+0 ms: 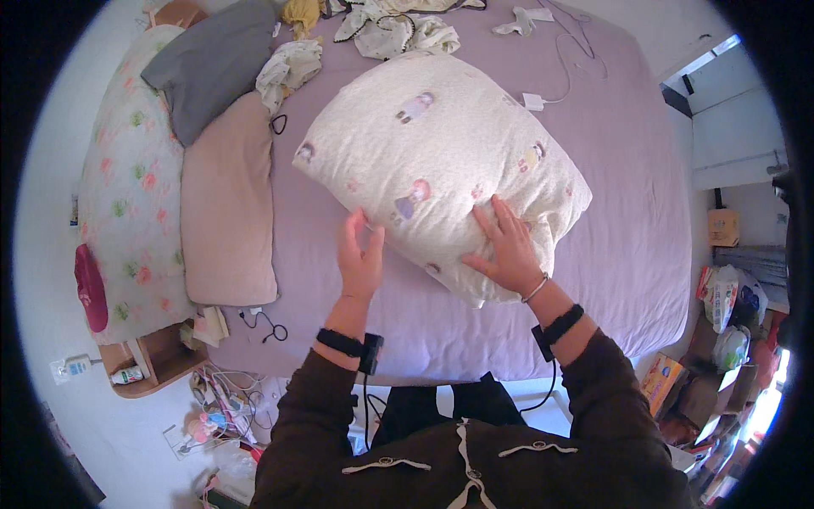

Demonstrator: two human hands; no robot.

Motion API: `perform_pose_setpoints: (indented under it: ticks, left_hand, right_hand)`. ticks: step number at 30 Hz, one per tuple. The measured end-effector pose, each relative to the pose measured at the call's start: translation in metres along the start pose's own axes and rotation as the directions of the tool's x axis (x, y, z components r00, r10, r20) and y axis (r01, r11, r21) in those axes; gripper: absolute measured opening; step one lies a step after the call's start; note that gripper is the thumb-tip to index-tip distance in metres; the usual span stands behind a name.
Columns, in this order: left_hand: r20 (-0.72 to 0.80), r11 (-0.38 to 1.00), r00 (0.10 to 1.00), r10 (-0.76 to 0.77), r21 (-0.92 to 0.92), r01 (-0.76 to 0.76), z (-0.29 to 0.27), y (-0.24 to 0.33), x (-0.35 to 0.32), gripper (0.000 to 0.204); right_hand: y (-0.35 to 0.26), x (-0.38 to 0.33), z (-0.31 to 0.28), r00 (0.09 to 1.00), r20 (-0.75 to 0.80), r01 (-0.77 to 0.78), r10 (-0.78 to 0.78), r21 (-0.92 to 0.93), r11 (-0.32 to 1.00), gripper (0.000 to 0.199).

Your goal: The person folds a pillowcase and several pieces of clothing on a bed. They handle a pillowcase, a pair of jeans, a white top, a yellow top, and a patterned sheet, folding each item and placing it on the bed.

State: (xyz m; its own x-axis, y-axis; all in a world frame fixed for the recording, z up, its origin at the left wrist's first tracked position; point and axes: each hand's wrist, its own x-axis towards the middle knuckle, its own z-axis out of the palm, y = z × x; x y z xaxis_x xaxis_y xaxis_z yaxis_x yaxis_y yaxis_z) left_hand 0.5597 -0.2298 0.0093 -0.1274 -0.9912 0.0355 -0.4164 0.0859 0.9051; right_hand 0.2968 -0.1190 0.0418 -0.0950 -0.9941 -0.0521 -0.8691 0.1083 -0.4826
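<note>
A plump cream pillow (475, 144) printed with small doll figures lies slantwise across the middle of the bed. At its near left edge, my left hand (360, 259) is closed in a loose pinch, with a bit of the pillow's edge between thumb and forefinger. My right hand (509, 250) rests open and flat on the near right part of the pillow, fingers spread and pointing away. Beside that hand the cover is creased and bunched toward its right corner. The underside of the pillow is hidden.
A mauve sheet (627, 246) covers the bed. Pink (229, 204) and grey (212, 68) pillows line its left side. Crumpled cloths (390, 30) lie at the far edge. A white charger (532, 102) with a cable is right of the cream pillow. Bags (725, 297) and boxes stand at right.
</note>
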Motion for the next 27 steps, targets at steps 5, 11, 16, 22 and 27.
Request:
perform_pose_setpoints:
  ticks: [5, 11, 16, 22, 27]
  left_hand:
    - [0.136, 0.667, 0.75, 0.648, 0.376, -0.644, 0.001, 0.062, 0.071, 0.065]
    - [0.401, 0.491, 0.881, 0.251, 0.732, -0.473, 0.025, 0.005, 0.137, 0.064]
    - [0.358, 0.647, 0.928, -0.103, 0.733, -0.211, 0.018, -0.068, 0.176, 0.063]
    - [0.166, 0.725, 0.973, 0.162, 0.649, -0.231, -0.005, -0.073, 0.219, 0.078]
    - [0.186, 0.859, 0.982, -0.011, 0.505, -0.086, 0.002, -0.063, 0.244, 0.09]
  right_hand:
    - [0.007, -0.022, -0.003, 0.993, -0.117, 0.01, 0.01, 0.166, 0.986, 0.074]
    - [0.063, -0.029, 0.018, 0.761, -0.365, -0.443, 0.536, 0.311, 0.841, 0.088]
    - [0.052, -0.035, 0.077, 0.774, -0.06, -0.551, 0.63, 0.426, 0.718, 0.097]
    - [0.064, -0.043, 0.109, 0.693, 0.407, -0.513, 0.595, 0.858, 0.011, 0.079]
    - [0.075, -0.029, 0.121, 0.557, 0.536, -0.589, 0.635, 0.793, -0.154, 0.056]
